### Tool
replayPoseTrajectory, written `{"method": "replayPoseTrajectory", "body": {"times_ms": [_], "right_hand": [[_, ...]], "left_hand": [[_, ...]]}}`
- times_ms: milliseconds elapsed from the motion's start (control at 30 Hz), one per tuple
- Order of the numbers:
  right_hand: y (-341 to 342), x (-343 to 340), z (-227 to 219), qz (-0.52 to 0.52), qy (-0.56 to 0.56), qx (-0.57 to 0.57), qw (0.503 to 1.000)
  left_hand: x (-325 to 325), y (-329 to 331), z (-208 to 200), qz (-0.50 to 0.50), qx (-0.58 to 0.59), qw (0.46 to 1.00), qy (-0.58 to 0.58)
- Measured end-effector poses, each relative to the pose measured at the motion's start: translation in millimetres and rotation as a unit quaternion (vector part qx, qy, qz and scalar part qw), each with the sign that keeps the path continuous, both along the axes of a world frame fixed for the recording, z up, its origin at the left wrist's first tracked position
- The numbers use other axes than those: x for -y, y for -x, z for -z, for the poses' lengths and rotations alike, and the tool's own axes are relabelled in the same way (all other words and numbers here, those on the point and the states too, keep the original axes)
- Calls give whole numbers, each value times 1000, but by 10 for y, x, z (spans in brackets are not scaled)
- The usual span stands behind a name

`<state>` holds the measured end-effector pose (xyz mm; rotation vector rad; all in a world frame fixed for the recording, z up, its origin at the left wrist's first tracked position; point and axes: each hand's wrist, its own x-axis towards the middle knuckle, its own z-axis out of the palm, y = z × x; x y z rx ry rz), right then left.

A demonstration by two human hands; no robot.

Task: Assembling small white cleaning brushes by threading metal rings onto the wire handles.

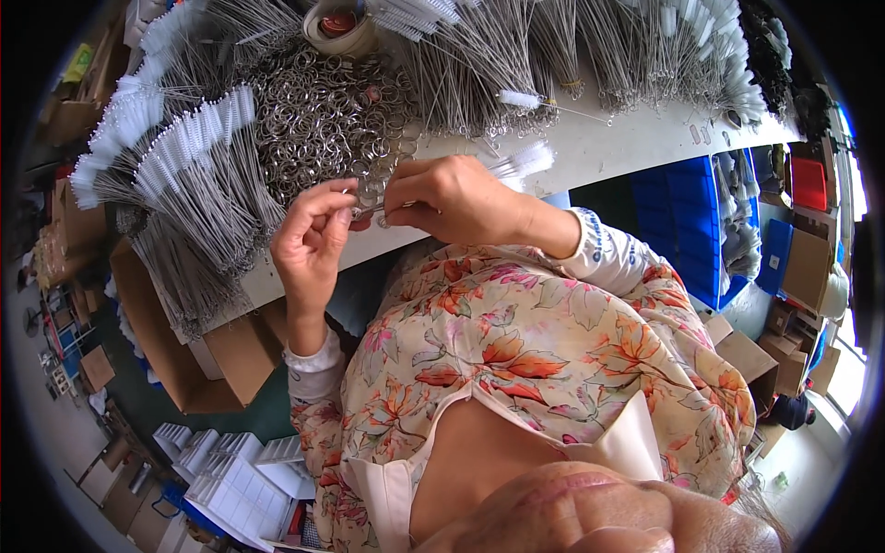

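My left hand [310, 241] is closed in a pinch at the table's near edge, thumb against bent fingers. Something small and metallic lies at its fingertips, too small to make out. Close beside it, my right hand [452, 198] is closed, with thin metal wire ends showing between the two hands. White-bristled wire brushes [527, 162] stick out past the back of that hand, and their handles seem to run into its grip, partly hidden by the fingers. Just beyond both hands spreads a big heap of metal split rings [323, 115].
Bundles of wire brushes [189, 157] crowd the left of the white table [590, 152], and more brush bundles [479, 64] line its far side. A round tub [339, 32] stands behind the rings. Below are a cardboard box [203, 369] at left and blue bins [678, 221] at right.
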<state>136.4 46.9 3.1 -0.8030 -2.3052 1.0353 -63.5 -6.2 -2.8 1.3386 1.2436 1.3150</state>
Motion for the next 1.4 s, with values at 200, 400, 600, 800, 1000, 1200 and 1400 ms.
{"method": "replayPoseTrajectory", "body": {"times_ms": [200,400,600,800,1000,1200,1400], "right_hand": [[-158,-102,-119,-12,121,-111,986],[-301,-51,-9,6,374,-142,917],[-274,-149,-346,23,457,-272,847],[-92,-87,-533,80,351,-249,899],[-124,-169,-563,25,331,-123,935],[5,-73,-518,41,307,-223,924],[71,-81,-527,-33,390,-245,887]], "left_hand": [[-257,1,-298,135,-55,989,-27],[-315,-133,-362,181,-87,978,-57],[-251,-327,-360,53,-76,975,-202],[-323,-305,-359,-24,-154,937,-313],[-341,-180,-587,59,-149,951,-263],[-335,-25,-715,151,-116,971,-144],[-186,68,-575,137,189,969,76]]}}
